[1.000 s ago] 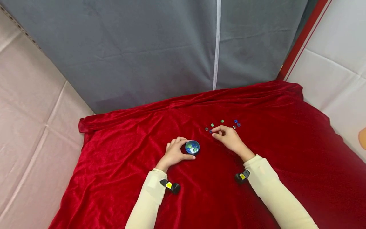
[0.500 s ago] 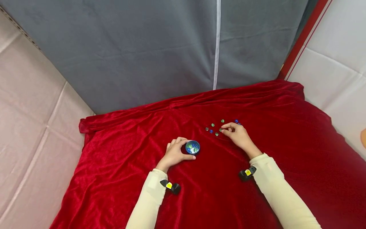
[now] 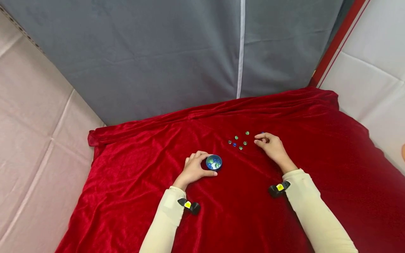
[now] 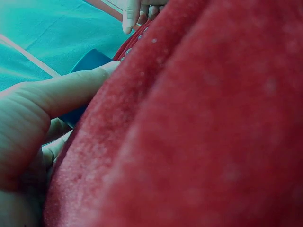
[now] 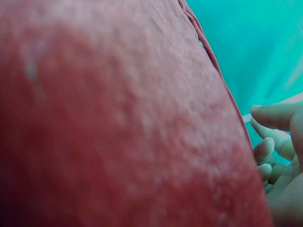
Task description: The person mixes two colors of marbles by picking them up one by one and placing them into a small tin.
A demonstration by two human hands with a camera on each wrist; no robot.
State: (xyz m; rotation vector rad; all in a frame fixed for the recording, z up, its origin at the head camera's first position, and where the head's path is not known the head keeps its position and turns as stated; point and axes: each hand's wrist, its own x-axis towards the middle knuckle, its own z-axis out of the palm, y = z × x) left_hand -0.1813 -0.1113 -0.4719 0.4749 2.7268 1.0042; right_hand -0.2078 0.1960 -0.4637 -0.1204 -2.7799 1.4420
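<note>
My left hand [image 3: 193,170] holds a small round blue cup [image 3: 207,168] on the red cloth, thumb on the near side and fingers on the far side. Inside lie several blue and green glass marbles [image 3: 217,165]. The left wrist view shows the cup's blue wall [image 4: 92,60] beyond the thumb. To the right, my right hand [image 3: 272,147] hovers by more marbles, its thumb and forefinger slightly apart. No object shows between them, and the right wrist view shows the fingers [image 5: 274,116] bare. A blue marble [image 3: 262,133] peeks out behind this hand.
Several loose marbles lie between the hands, among them a blue marble [image 3: 234,144] and a green marble [image 3: 247,133]. Red velvet cloth [image 3: 142,158] with folds covers the table. A grey curtain [image 3: 158,63] hangs behind; pale panels [image 3: 38,140] flank the sides.
My right hand has moved to the right across the marbles, uncovering two green ones and hiding some on the right. The left hand and the cup have stayed in place.
</note>
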